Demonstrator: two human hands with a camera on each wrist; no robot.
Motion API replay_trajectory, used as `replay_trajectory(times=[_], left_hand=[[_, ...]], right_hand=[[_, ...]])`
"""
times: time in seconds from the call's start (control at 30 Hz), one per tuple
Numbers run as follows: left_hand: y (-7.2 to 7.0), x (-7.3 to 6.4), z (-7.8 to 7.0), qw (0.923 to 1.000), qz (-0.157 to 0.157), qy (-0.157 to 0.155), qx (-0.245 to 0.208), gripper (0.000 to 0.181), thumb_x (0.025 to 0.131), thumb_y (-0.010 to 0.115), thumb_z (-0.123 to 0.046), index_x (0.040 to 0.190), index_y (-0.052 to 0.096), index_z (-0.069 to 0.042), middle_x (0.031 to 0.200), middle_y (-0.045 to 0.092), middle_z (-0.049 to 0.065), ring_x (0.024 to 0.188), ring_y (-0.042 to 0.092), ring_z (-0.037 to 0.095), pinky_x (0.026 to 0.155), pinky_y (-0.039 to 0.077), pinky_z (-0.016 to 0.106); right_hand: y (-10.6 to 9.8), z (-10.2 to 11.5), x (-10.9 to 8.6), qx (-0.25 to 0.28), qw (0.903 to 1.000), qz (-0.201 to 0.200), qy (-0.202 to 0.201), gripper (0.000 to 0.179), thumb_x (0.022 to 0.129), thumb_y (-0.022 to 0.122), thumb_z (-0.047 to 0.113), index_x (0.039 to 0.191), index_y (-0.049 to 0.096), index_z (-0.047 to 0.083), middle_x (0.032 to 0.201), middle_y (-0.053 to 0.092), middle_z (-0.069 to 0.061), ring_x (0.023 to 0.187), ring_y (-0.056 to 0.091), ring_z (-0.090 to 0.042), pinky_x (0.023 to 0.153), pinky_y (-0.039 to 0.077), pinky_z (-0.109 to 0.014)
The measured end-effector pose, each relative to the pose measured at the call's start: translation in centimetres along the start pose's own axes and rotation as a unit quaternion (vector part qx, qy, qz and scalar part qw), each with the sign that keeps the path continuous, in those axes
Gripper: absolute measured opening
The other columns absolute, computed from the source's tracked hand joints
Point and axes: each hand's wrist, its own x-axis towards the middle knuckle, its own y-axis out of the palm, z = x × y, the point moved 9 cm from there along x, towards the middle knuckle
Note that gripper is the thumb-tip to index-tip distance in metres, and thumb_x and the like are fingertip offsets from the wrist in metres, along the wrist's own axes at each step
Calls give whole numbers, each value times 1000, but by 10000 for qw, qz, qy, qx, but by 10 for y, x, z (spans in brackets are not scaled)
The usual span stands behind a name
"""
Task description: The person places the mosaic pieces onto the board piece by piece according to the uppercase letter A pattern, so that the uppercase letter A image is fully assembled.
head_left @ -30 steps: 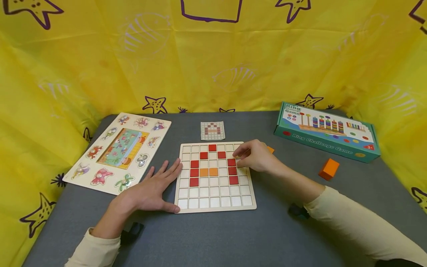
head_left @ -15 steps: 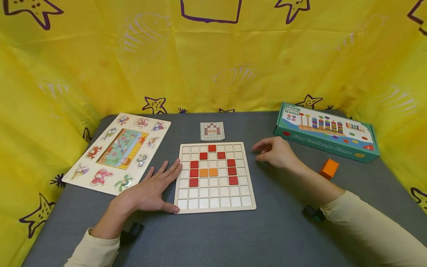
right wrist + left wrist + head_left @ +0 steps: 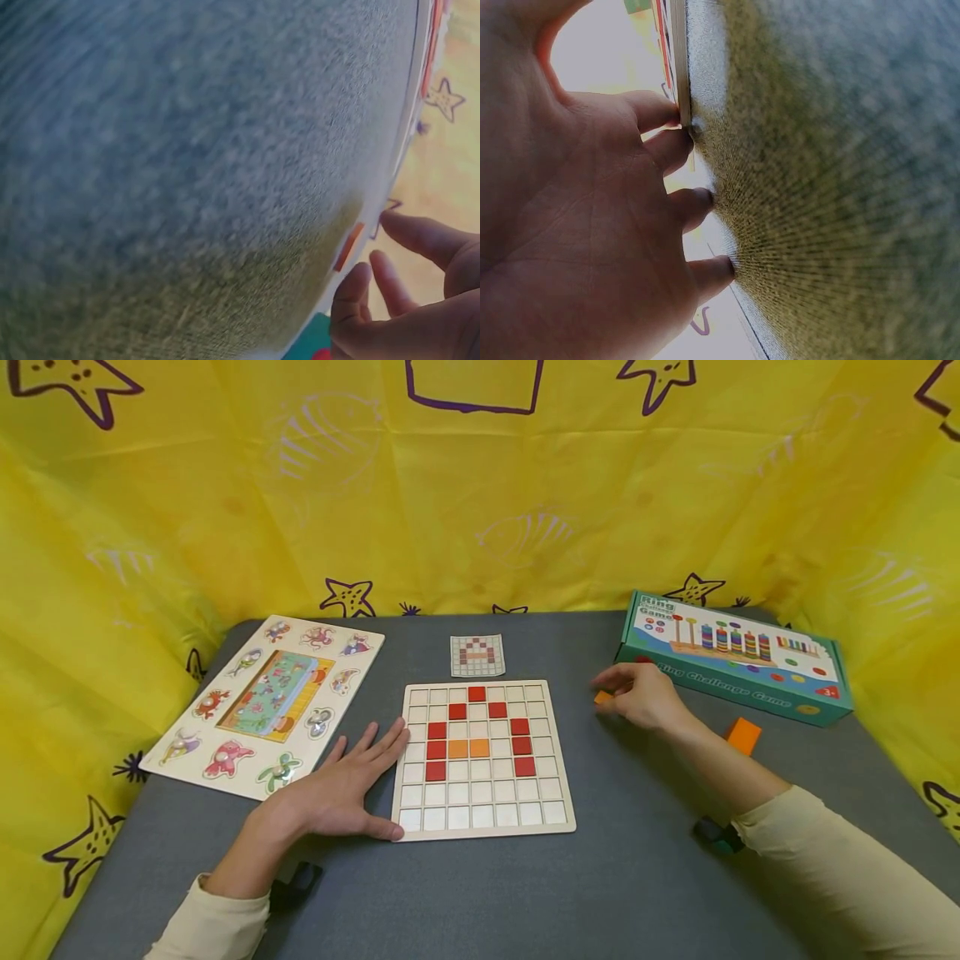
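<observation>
My left hand [image 3: 337, 793] lies spread at the left side of a wooden grid board [image 3: 487, 837], fingertips and thumb touching its edge. Several red tiles [image 3: 436, 749] form an arch on the board. Two orange tiles [image 3: 457, 748] sit side by side inside it. To the right of the board, my right hand [image 3: 645, 697] is over a small orange tile [image 3: 602, 697] on the table. In the right wrist view, thumb and fingers stand parted around that orange tile [image 3: 349, 247], seemingly without gripping it. A small pattern card [image 3: 477, 657] lies behind the board.
An animal peg puzzle [image 3: 187, 727] lies at the left, close to my left hand. At the back right is a green ring game box [image 3: 735, 656]. An orange block [image 3: 744, 737] stands beside my right forearm. Yellow cloth [image 3: 480, 527] surrounds the grey table [image 3: 480, 902].
My right hand has moved from the board's right side out to the orange tile on the table, parting its thumb and fingers. My left hand has stayed still.
</observation>
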Motion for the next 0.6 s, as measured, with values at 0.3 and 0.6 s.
replay_trajectory(times=[0.3,0.6], left_hand=[[1,0,0,10000,-5,9,-21,129,75,83,-66,169,12,-14,178,2,6,161,0,47,121,1,76],[-1,0,0,10000,-29,0,6,129,75,84,-66,169,12,-14,178,3,6,161,1,46,121,2,76]], right_hand=[[3,-13,4,-28,9996,212,205,44,83,84,12,123,71,0,116,68,-22,104,61,-32,76,52,-29],[2,-15,8,-179,9994,231,205,37,83,82,9,117,73,-1,108,70,-20,97,62,-30,75,51,-29]])
